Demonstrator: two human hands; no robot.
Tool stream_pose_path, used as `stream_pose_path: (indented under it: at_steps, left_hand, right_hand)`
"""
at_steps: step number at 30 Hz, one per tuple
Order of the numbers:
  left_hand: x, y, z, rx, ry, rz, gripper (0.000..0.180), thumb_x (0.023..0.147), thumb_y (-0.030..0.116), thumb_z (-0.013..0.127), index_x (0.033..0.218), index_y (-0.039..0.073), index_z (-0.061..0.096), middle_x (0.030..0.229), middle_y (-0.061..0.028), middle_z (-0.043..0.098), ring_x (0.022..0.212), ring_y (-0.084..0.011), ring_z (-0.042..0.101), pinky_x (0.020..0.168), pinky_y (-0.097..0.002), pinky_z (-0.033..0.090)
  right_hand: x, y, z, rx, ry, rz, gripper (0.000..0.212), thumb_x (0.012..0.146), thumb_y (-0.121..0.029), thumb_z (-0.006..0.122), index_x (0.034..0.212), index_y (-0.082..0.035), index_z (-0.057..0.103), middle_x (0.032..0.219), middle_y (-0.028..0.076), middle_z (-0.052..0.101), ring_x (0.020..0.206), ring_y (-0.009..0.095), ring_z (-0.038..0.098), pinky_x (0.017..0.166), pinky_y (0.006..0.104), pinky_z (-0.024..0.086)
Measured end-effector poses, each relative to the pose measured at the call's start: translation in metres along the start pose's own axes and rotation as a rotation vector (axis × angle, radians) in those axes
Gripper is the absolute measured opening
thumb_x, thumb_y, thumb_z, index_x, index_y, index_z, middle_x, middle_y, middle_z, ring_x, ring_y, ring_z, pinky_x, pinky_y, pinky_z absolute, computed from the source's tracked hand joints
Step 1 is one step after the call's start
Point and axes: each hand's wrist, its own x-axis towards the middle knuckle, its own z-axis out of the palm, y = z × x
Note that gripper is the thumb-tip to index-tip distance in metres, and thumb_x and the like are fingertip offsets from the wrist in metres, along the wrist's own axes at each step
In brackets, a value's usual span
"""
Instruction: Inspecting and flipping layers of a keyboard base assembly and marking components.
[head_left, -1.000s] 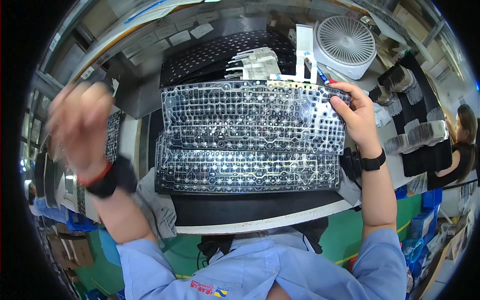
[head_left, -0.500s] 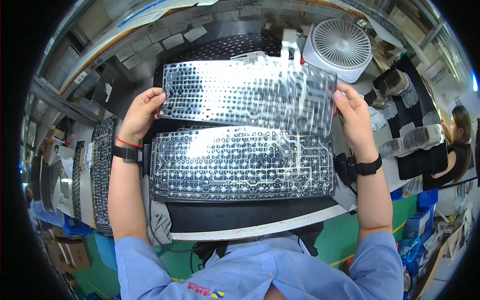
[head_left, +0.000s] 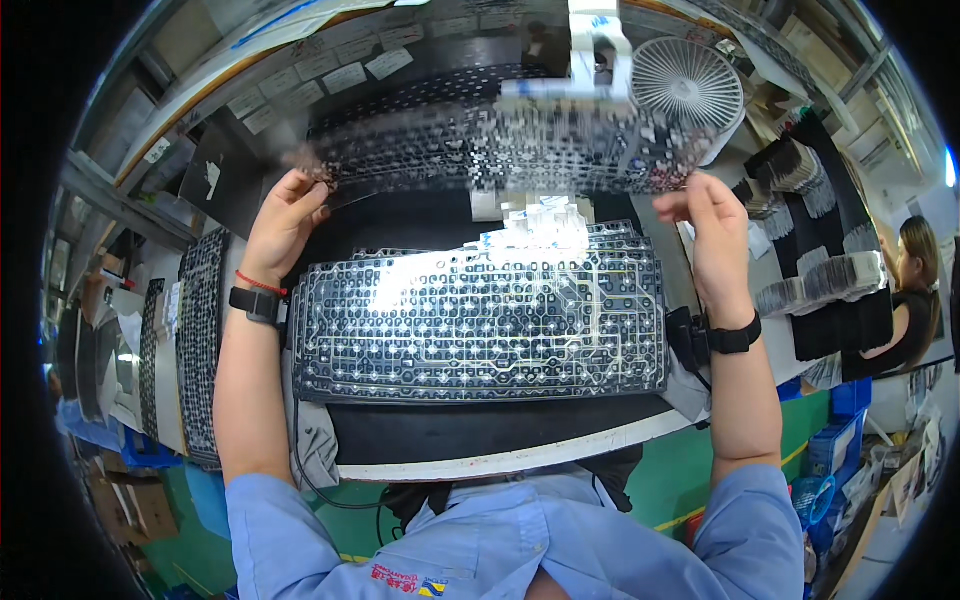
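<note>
Blurred black circuit-patterned plastic sheet [head_left: 410,150] being shifted farther toward twelve o'clock; white tabs [head_left: 545,225] on glossy black sheet stack [head_left: 460,330] being uncovered, so layers being parted. Left hand [head_left: 287,220] at ten, right hand [head_left: 715,225] at two being held near sheet's ends; grasp cannot be told.

Your left forearm [head_left: 250,395] and right forearm [head_left: 747,400] reach forward, well apart and roughly parallel. Both wrists are nearly straight. Your left hand [head_left: 280,225] leans slightly inward, its fingers curled and its thumb slanting up and to the right. Your right hand [head_left: 715,225] faces it, thumb raised, fingers bent inward. Blur at the fingertips hides how firmly either closes.
</note>
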Motion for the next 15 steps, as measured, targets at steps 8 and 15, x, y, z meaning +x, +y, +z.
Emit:
stream_pose_path:
  at_steps: [8, 15]
  left_hand:
    - [0.000, 0.003, 0.010, 0.006, 0.019, -0.040, 0.026, 0.095, 0.010, 0.053, 0.120, 0.003, 0.054, 0.107, -0.0017, 0.060, 0.090, -0.0058, 0.055, 0.080, -0.0219, 0.044]
    - [-0.004, 0.001, 0.013, 0.178, -0.139, -0.147, 0.024, 0.098, 0.023, 0.050, 0.115, 0.008, 0.057, 0.092, 0.0061, 0.061, 0.073, -0.0024, 0.051, 0.068, -0.0185, 0.040]
  right_hand:
    - [-0.004, -0.003, 0.004, 0.016, -0.066, -0.054, 0.033, 0.089, -0.001, 0.061, 0.121, 0.002, 0.053, 0.094, 0.003, 0.064, 0.081, 0.006, 0.057, 0.072, 0.0191, 0.043]
    - [-0.002, -0.004, 0.003, 0.051, -0.001, -0.084, 0.039, 0.089, 0.002, 0.060, 0.126, 0.005, 0.048, 0.089, 0.002, 0.062, 0.079, 0.005, 0.056, 0.072, 0.0184, 0.044]
